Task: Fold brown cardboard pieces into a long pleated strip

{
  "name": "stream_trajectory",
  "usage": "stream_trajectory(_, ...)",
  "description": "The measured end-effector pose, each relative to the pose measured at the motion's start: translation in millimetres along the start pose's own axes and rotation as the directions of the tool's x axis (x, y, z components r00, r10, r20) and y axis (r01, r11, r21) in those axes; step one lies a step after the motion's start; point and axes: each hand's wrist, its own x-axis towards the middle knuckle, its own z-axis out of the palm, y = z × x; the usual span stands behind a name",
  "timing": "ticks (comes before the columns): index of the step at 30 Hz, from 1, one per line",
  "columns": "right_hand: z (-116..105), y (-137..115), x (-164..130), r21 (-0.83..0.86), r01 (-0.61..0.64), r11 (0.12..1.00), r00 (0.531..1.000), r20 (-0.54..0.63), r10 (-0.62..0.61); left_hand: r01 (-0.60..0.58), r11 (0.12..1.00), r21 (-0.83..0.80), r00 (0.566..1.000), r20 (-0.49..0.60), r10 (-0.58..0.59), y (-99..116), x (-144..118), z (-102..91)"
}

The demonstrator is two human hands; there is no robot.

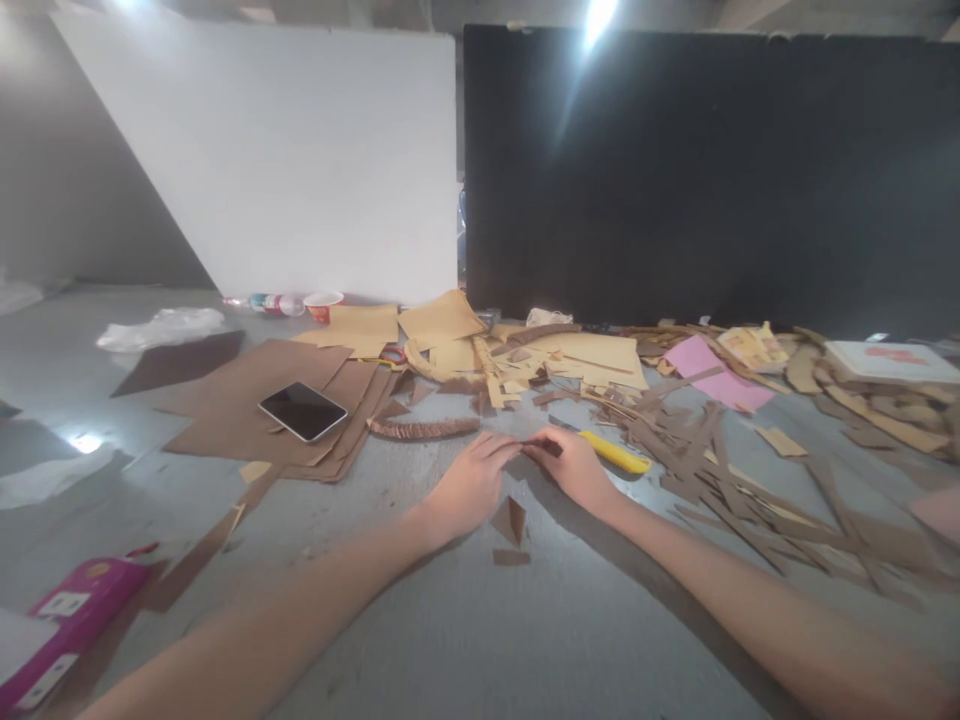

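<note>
My left hand [471,483] and my right hand [574,464] meet over the grey table [480,620], fingertips pinching a small brown cardboard piece [541,447] between them. A yellow utility knife [615,452] lies just right of my right hand. A folded, ribbed brown cardboard strip [424,428] lies just beyond my left hand. Small brown triangular scraps [511,520] sit under my wrists.
A phone [303,410] rests on stacked brown sheets [247,400] at left. Cardboard strips and offcuts [712,470] cover the right side, with pink paper [716,372]. A pink box [71,620] is at near left. White [300,150] and black boards [705,170] stand behind.
</note>
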Motion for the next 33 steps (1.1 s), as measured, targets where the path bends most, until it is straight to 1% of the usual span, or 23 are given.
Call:
stream_trajectory(4, 0, -1, -1, 0.007, -0.038, 0.999, 0.999, -0.001, 0.038, 0.033, 0.999, 0.02, 0.999, 0.008, -0.033, 1, -1, -0.6)
stream_trajectory(8, -2, -6, -1, -0.01, -0.011, 1.0, 1.0, 0.02, 0.011, 0.064, 0.997, 0.044, 0.998, 0.011, -0.064, 4, -1, -2.4)
stream_trajectory(11, -3, -8, -1, 0.002, -0.011, 1.0, 1.0, 0.019, 0.011, 0.073, 0.996, 0.057, 0.997, -0.007, -0.073, 6, 0, -4.3)
stream_trajectory(14, -4, -7, 0, -0.002, 0.019, 1.0, 0.997, -0.068, -0.019, 0.074, 0.995, 0.066, 0.997, -0.028, -0.072, 5, 0, -4.1)
stream_trajectory(17, -5, -4, 1, -0.043, 0.092, 0.995, 0.976, -0.193, -0.099, 0.086, 0.993, 0.078, 0.996, -0.011, -0.085, 3, -1, -1.5)
stream_trajectory(19, -6, -1, 1, -0.057, 0.104, 0.993, 0.966, -0.232, -0.114, 0.089, 0.993, 0.079, 0.996, -0.009, -0.089, 1, -1, 0.2)
stream_trajectory(21, -6, 1, 1, -0.035, 0.086, 0.996, 0.967, -0.236, -0.092, 0.078, 0.995, 0.068, 0.997, -0.022, -0.077, 1, -2, 1.1)
stream_trajectory(24, -4, 2, 0, 0.044, 0.073, 0.996, 0.97, -0.235, -0.061, 0.056, 0.998, 0.042, 0.998, -0.039, -0.055, 1, -2, 1.0)
stream_trajectory(29, -2, 1, 0, 0.121, 0.123, 0.985, 0.957, -0.276, -0.086, 0.038, 0.999, 0.0, 0.998, -0.051, -0.038, 2, -1, 0.3)
stream_trajectory(33, -2, -3, -1, 0.108, 0.126, 0.986, 0.976, -0.19, -0.104, 0.071, 0.996, -0.057, 0.99, -0.121, -0.077, 6, 0, -1.6)
